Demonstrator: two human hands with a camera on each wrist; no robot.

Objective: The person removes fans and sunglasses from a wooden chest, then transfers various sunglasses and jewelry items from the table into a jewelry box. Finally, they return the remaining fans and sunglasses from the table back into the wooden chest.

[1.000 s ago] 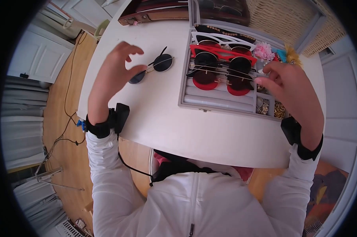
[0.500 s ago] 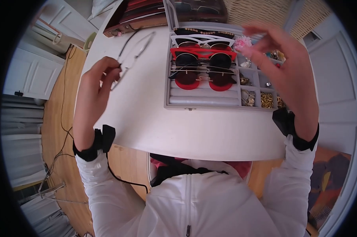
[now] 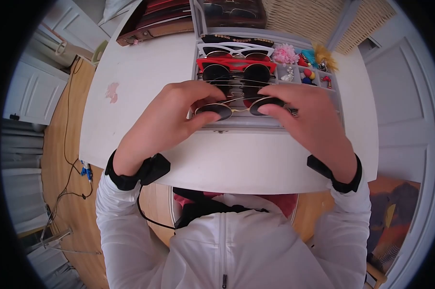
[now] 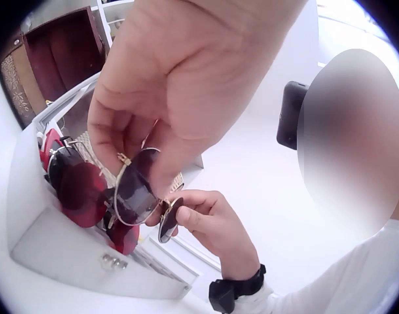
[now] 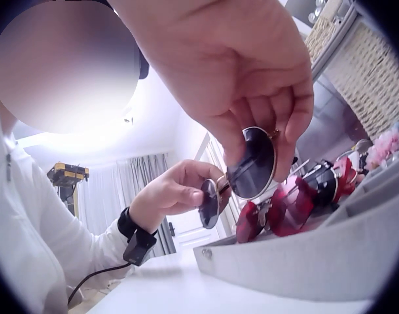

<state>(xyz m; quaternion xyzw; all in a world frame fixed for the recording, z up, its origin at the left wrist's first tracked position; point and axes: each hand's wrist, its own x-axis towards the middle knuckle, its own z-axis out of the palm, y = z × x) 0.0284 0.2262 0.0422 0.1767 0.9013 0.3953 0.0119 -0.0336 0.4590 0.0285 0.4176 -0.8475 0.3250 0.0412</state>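
Note:
A pair of round, dark sunglasses with a thin gold frame (image 3: 240, 111) is held level over the front of a grey compartment box (image 5: 284, 265). My left hand (image 3: 167, 108) pinches one lens side between thumb and fingers, and my right hand (image 3: 309, 111) pinches the other. From the left wrist, the near dark lens (image 4: 135, 193) overlaps the red-lensed sunglasses (image 4: 83, 194) in the box. Behind the held pair, red-framed sunglasses (image 3: 218, 62) and white-framed ones (image 3: 236, 47) stand in rows. The fingers hide much of the held pair's temples.
Small compartments on the box's right hold a pink flower (image 3: 285, 54), a yellow fluffy piece (image 3: 324, 55) and other trinkets. A brown case (image 3: 155, 32) stands at the back left of the white table (image 3: 145, 86). A woven basket (image 3: 304, 19) is behind the box's raised lid.
The left hand has picked up the dark sunglasses from the table on the left and brought them right, over the box. My right hand has come down and left to grip their other side.

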